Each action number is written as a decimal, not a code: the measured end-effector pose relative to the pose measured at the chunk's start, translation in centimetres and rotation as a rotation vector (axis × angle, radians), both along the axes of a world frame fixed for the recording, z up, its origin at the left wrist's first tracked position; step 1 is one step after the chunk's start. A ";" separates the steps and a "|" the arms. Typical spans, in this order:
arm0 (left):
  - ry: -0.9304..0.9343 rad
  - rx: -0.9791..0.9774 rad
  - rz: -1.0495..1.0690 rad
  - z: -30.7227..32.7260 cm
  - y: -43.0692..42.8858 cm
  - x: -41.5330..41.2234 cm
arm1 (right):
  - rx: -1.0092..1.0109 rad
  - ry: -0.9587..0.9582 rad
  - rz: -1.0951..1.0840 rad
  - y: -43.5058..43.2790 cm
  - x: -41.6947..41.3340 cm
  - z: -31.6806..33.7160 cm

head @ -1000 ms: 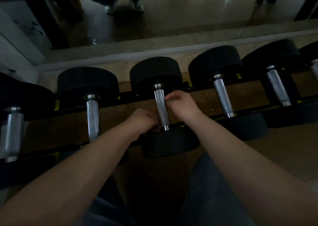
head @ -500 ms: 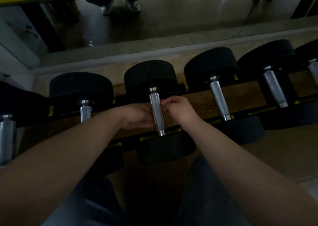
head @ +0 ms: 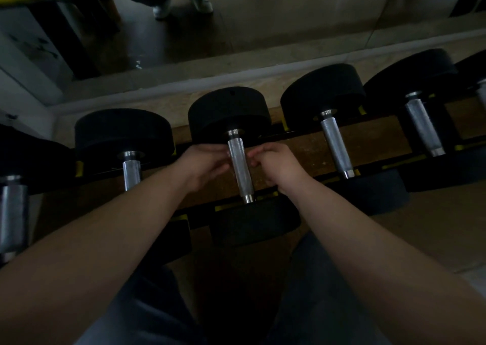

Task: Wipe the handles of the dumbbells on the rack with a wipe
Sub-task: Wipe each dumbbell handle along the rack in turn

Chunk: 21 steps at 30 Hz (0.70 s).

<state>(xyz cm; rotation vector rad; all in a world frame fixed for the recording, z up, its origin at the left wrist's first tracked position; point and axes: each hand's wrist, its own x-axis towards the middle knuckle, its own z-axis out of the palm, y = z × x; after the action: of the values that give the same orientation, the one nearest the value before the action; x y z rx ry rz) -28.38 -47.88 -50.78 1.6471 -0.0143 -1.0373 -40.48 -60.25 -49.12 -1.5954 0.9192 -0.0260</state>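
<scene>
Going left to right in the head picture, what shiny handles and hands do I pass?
You pass: far-left handle → second handle → left hand → middle handle → right hand → fourth handle → fifth handle.

The rack (head: 276, 134) is carrying a row of black-headed dumbbells, each one lying across its two dark rails with a metal handle spanning the gap. The middle dumbbell (head: 239, 171) is sitting between neighbours. The near-right dumbbell (head: 336, 147) and far-right dumbbell (head: 423, 126) are resting to its right. The near-left dumbbell (head: 131, 171) and far-left dumbbell (head: 13, 213) are lying to its left.
</scene>
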 end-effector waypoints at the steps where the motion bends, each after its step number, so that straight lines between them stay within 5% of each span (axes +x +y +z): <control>1: -0.054 0.026 -0.032 0.4 0.2 -0.3 | -0.002 -0.005 0.002 0.0 0.0 0.0; 5: -0.290 0.350 -0.368 0.3 1.9 -4.5 | -0.016 0.006 0.015 0.1 0.2 0.0; 11: -0.050 -0.052 0.252 -0.4 1.1 -3.5 | -0.012 0.014 0.037 0.0 0.2 -0.1; 19: -0.212 0.207 -0.128 -0.7 3.7 -6.4 | -0.038 0.012 0.048 0.1 0.1 0.0; 21: -0.240 0.173 -0.071 -0.6 3.1 -6.4 | -0.029 0.013 0.052 0.1 0.2 0.0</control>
<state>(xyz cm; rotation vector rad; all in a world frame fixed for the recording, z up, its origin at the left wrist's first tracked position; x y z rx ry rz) -34.74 -44.77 -51.39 1.9335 -0.1465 -0.9090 -40.31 -60.20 -49.11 -1.6470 0.8907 0.0072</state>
